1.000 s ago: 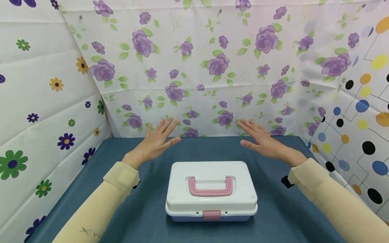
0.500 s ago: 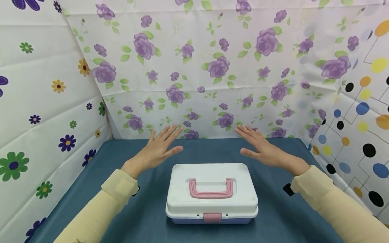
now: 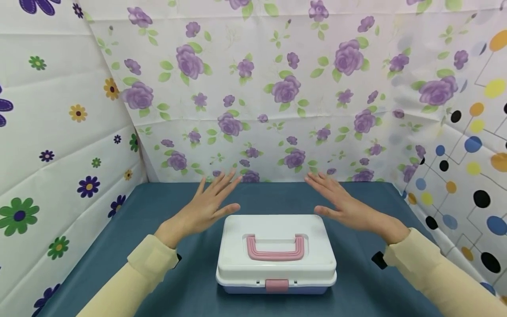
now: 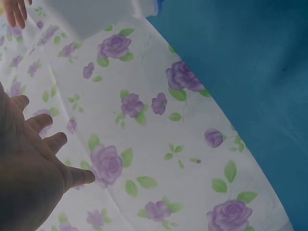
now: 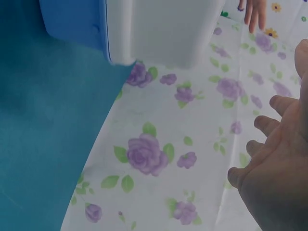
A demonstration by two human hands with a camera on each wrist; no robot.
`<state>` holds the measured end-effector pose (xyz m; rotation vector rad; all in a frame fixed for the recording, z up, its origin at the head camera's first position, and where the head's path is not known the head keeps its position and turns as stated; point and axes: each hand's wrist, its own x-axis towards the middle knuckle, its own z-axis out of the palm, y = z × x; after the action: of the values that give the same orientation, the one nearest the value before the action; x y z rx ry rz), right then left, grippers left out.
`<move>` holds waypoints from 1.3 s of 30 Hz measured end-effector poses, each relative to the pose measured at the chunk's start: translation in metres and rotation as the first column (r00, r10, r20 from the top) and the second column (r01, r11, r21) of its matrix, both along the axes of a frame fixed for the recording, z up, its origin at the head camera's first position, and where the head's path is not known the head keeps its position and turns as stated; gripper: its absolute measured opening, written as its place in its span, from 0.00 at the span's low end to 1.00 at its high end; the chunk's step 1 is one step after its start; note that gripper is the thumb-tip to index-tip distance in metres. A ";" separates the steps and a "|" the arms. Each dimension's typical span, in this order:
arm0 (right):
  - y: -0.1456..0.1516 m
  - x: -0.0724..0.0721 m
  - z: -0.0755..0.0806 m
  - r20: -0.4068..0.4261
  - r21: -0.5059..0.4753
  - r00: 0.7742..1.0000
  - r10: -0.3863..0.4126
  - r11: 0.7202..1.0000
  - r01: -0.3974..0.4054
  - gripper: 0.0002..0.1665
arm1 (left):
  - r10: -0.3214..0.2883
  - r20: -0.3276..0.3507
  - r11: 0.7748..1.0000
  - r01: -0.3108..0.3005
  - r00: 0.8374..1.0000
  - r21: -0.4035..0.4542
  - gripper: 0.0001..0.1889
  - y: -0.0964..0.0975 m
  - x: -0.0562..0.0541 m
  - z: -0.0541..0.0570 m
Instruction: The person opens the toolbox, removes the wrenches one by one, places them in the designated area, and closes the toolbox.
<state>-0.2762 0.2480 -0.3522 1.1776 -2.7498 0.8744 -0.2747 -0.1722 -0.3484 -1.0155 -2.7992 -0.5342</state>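
A white storage box (image 3: 277,224) with a blue-purple base stands upright on the dark blue tablecloth, its lid down. A pink carry handle (image 3: 275,255) lies folded flat on the lid, and a pink latch (image 3: 277,285) sits at the middle of the front. Past the box's back left corner my left hand (image 3: 202,209) hovers with fingers spread, holding nothing. My right hand (image 3: 350,207) mirrors it at the back right corner, fingers straight and likewise holding nothing. In the right wrist view the box's side (image 5: 77,24) shows close to the camera.
Blue cloth (image 3: 182,281) covers the table all around the box. Behind it hangs a curtain (image 3: 253,88) with purple roses. A flower-print sheet (image 3: 51,132) closes off the left, and a dotted sheet (image 3: 471,185) the right.
Both hands have come down and slightly nearer the box, fingers still extended. The box has stayed in place; the head view has tilted up a little.
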 end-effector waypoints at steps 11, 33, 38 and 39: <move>-0.007 0.019 0.000 -0.015 -0.015 0.998 0.062 0.998 -0.062 0.47 | -0.036 -0.018 0.999 0.037 0.999 0.016 0.41 -0.001 0.013 -0.003; -0.012 0.059 -0.027 -0.023 -0.074 0.984 0.174 0.982 -0.176 0.47 | -0.141 -0.089 0.986 0.148 0.986 0.072 0.37 0.009 0.047 -0.023; -0.014 0.067 -0.036 -0.038 -0.117 0.978 0.204 0.971 -0.207 0.47 | -0.161 -0.089 0.984 0.167 0.983 0.065 0.37 0.012 0.050 -0.024; -0.015 0.068 -0.038 -0.046 -0.126 0.977 0.209 0.969 -0.213 0.47 | -0.165 -0.091 0.983 0.171 0.982 0.061 0.37 0.012 0.051 -0.024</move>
<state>-0.2080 0.2330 -0.3903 1.4637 -2.5306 1.0263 -0.2239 -0.1598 -0.3722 -1.2370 -2.6166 -0.5865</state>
